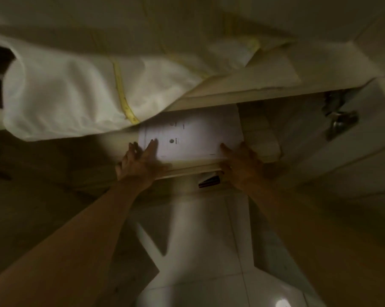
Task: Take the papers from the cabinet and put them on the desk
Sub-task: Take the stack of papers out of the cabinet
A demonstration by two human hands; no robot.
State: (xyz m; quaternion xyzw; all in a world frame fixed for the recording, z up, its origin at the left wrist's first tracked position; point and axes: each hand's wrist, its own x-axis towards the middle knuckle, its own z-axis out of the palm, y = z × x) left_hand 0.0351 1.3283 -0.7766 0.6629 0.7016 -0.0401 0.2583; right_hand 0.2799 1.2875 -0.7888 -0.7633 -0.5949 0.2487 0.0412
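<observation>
While the view is dim and blurred, the main items can be made out. Largest is the white cloth (72,91), draped across the surface above the papers; it has a yellow seam or tape running down it, and its lower edge overlaps the far left corner of the papers. Below the papers, a pale tiled floor (209,240) fills the lower centre of the view. To the right of the papers stands the open cabinet door (353,165), with a metal hinge (339,120) near its top. The cabinet shelf (187,170) lies directly under the papers, its front edge showing as a pale strip.

The papers (191,136) form a white stack lying flat on that shelf, inside the cabinet. The top sheet carries a dark round mark and a few short printed strokes; none of the print can be read.

The left hand (138,160) rests on the near left corner of the papers, fingers spread flat on the top sheet. The right hand (240,162) lies against the near right corner. Whether either hand has closed around the stack cannot be told.

Just below the shelf edge, between the hands, sits a small dark object with a red stripe (209,181); no label on it is legible.
</observation>
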